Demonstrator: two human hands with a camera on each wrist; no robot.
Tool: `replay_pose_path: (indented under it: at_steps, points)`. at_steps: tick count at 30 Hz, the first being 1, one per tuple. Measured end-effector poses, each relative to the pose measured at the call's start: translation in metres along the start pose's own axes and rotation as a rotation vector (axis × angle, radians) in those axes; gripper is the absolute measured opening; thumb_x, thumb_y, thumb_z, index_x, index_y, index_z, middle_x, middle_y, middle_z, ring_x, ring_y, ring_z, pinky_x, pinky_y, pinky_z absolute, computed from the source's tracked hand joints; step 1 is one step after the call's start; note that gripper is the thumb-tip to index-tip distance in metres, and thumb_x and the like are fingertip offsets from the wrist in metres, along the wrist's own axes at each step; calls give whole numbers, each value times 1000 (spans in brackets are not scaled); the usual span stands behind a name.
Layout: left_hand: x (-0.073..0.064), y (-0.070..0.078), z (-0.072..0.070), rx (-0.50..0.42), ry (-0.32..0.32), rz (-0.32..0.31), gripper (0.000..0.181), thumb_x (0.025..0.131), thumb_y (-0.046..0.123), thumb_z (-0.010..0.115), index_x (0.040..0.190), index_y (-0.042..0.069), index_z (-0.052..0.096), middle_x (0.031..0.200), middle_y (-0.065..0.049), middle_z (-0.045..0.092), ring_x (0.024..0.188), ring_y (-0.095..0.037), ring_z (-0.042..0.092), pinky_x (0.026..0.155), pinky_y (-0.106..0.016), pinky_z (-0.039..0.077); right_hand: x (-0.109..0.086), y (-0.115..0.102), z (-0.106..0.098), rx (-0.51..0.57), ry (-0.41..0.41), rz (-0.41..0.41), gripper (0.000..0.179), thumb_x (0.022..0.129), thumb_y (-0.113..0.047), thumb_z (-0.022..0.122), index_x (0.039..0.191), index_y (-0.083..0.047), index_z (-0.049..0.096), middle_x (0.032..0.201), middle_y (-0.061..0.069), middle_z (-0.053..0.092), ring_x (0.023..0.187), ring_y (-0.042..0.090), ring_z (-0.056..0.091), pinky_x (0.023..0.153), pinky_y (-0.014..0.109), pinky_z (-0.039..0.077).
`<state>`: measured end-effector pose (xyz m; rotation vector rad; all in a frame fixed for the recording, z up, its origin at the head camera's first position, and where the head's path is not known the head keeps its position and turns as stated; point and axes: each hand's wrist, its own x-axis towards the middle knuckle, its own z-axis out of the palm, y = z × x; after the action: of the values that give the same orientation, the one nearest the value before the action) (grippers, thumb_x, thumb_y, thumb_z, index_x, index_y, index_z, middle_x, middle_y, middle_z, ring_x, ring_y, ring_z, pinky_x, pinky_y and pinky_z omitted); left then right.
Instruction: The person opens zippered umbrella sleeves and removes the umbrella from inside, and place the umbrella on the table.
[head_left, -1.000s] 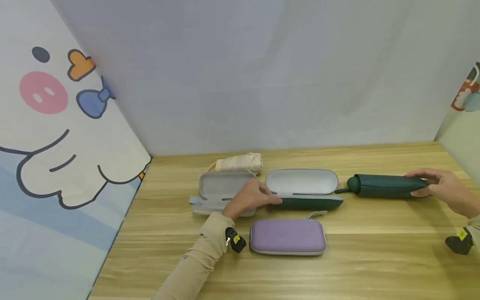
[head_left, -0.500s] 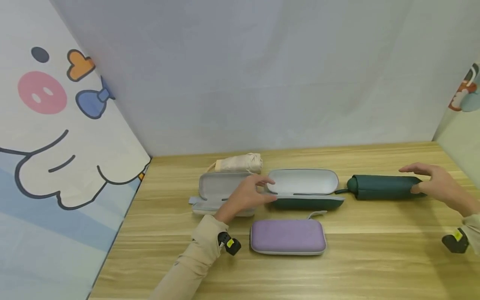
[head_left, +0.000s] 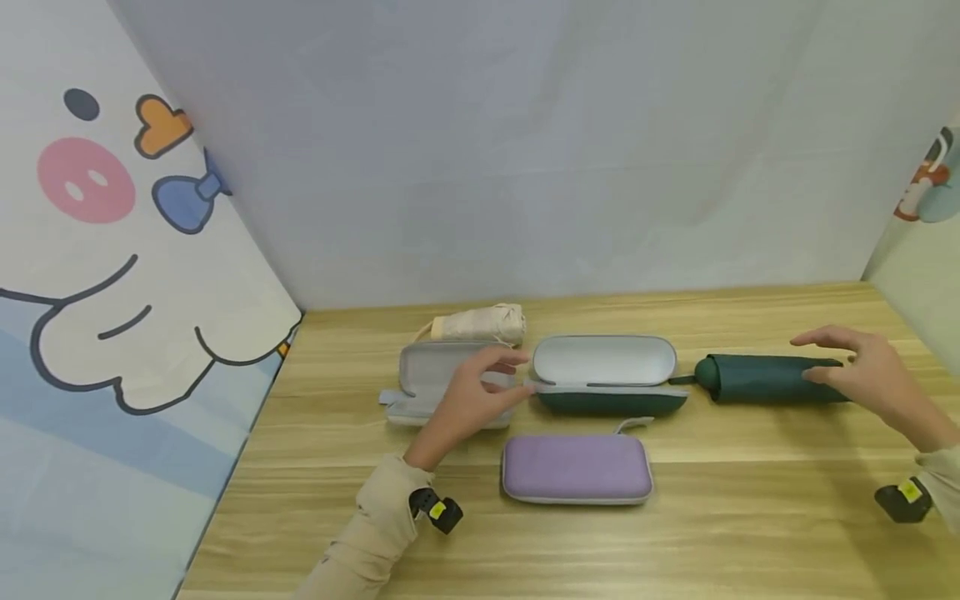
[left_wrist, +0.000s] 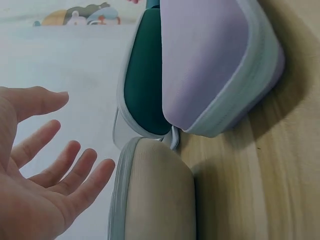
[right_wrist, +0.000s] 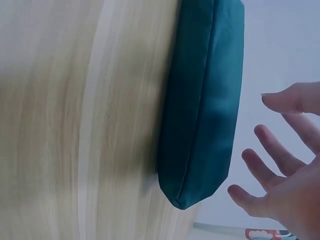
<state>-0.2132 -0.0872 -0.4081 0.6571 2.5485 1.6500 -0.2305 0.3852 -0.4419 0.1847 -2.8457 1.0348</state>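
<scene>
My left hand, fingers parted and holding nothing, is over the open beige case, close to the left end of an open dark green case with a silvery inside. The left wrist view shows that hand with its fingers apart, beside the beige case. At the right, my right hand is spread above the far end of a folded dark green umbrella, which lies on the table. In the right wrist view a gap shows between the fingers and the umbrella.
A closed purple case lies in front of the green case. Behind the beige case is a folded cream umbrella with a strap. The wooden table meets a pale backdrop at its far edge.
The left hand has let go of the green case's edge and drawn back to the left. The right hand has released the umbrella and shifted slightly left over it, fingers spreading.
</scene>
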Motion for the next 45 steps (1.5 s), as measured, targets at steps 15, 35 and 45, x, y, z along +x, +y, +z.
replay_pose_path:
  at_steps: [15,35,45]
  points:
    - [-28,-35,-7,-81,25,57,42,79,4,75,119,10,62,120,-5,59,109,-28,56,84,-43,51,-20,-45,6,152,95,-121,31,83,0,70,113,-2,64,106,-22,56,86,-11,56,67,9,46]
    - [-61,-49,17,-99,-38,56,56,70,10,84,119,1,60,122,-11,58,110,-36,54,87,-47,49,-39,-99,66,271,-138,-317,22,84,5,67,100,-9,69,94,0,70,84,11,66,65,25,53]
    - [-66,-54,31,-70,-92,-33,58,70,11,85,121,5,60,125,-6,56,116,-28,52,88,-38,49,-30,-106,106,252,-289,-281,13,84,5,65,94,-2,71,92,8,69,83,16,65,66,28,53]
